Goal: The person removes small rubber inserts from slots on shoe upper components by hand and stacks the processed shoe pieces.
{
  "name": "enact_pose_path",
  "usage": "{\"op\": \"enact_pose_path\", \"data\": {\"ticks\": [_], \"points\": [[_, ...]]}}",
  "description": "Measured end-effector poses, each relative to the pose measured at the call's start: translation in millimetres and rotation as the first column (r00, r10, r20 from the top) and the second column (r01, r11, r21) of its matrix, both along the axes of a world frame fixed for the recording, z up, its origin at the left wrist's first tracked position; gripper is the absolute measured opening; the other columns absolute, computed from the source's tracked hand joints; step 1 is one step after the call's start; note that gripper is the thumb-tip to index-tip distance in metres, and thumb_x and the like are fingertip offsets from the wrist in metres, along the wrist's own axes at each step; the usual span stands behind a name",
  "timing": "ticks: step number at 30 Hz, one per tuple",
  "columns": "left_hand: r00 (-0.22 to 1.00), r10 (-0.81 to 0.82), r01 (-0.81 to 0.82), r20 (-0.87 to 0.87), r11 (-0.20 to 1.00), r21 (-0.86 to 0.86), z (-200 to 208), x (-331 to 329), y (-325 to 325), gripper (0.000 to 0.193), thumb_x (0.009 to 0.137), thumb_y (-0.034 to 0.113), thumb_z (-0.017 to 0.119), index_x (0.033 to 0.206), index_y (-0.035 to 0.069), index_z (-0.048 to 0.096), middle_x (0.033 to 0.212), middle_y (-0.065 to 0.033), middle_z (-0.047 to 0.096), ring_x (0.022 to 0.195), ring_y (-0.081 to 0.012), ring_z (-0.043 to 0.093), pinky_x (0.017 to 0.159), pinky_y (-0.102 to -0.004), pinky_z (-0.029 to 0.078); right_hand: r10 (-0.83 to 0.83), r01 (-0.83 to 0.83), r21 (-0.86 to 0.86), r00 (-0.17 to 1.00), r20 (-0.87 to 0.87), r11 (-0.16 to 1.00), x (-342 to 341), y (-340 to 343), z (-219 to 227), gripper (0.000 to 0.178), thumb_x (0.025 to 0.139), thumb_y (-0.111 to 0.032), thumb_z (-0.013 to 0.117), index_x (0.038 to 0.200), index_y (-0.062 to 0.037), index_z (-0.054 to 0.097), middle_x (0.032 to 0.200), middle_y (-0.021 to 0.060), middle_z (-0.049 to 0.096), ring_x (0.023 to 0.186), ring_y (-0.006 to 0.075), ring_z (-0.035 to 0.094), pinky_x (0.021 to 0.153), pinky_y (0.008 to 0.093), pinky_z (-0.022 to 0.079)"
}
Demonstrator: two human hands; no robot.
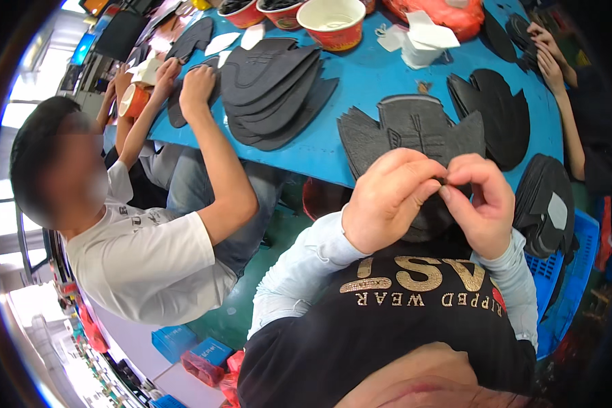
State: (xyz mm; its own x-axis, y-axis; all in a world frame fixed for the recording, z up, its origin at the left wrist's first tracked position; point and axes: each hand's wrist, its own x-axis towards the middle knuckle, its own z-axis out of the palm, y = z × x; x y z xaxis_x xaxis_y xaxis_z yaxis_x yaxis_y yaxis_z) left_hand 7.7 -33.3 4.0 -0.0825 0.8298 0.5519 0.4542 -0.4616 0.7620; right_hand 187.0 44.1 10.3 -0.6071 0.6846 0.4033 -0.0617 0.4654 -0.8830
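Note:
My left hand (386, 198) and my right hand (477, 202) meet close to my chest, fingertips pinched together on the near edge of a dark grey shoe-upper piece (415, 129). That flat piece spreads out from my fingers over the edge of the blue table (374, 75). Both hands grip it; the pinched spot itself is mostly hidden by my fingers.
Stacks of black shoe-upper pieces (272, 88) lie on the table, more to the right (500, 112) and in a blue crate (554, 268). Red bowls (333, 24) stand at the far edge. A person in a white shirt (149, 258) works at my left; another person's hands (547, 58) at far right.

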Motion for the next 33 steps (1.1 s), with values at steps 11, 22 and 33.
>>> {"op": "enact_pose_path", "data": {"ticks": [11,22,33], "points": [[0.523,-0.058,0.268,0.851,0.958,-0.100,-15.6,16.9,-2.3,0.034,0.088,0.002,0.075,0.119,-0.001,0.063,0.108,-0.0037,0.066,0.095,-0.0080,0.060,0.083,-0.0238,0.049,-0.004,-0.063,-0.502,0.991,-0.131,0.863,-6.8,-5.4,1.7,0.022,0.089,0.006,0.066,0.106,-0.0017,0.054,0.103,0.0053,0.060,0.093,0.0101,0.057,0.083,0.0242,0.047],[0.966,0.099,-0.098,0.238,0.995,-0.014,-13.9,7.9,4.1,0.019,0.083,0.001,0.077,0.099,0.002,0.067,0.097,-0.0066,0.065,0.070,-0.0080,0.055,0.060,-0.0215,0.044,0.010,-0.017,0.138,0.999,0.050,0.990,-10.5,-1.5,0.8,0.026,0.088,0.007,0.067,0.108,-0.0011,0.053,0.100,0.0061,0.060,0.091,0.0122,0.058,0.081,0.0270,0.048],[0.984,0.171,-0.178,-0.058,0.971,-0.161,-5.1,-25.8,-1.2,0.020,0.077,-0.006,0.071,0.094,0.001,0.064,0.091,-0.0137,0.063,0.084,-0.0306,0.063,0.073,-0.0369,0.051,-0.219,0.178,0.151,0.920,0.324,0.972,-3.6,44.4,10.0,0.009,0.091,0.000,0.063,0.099,-0.0031,0.061,0.093,0.0064,0.065,0.085,0.0171,0.062,0.076,0.0287,0.048]]}}
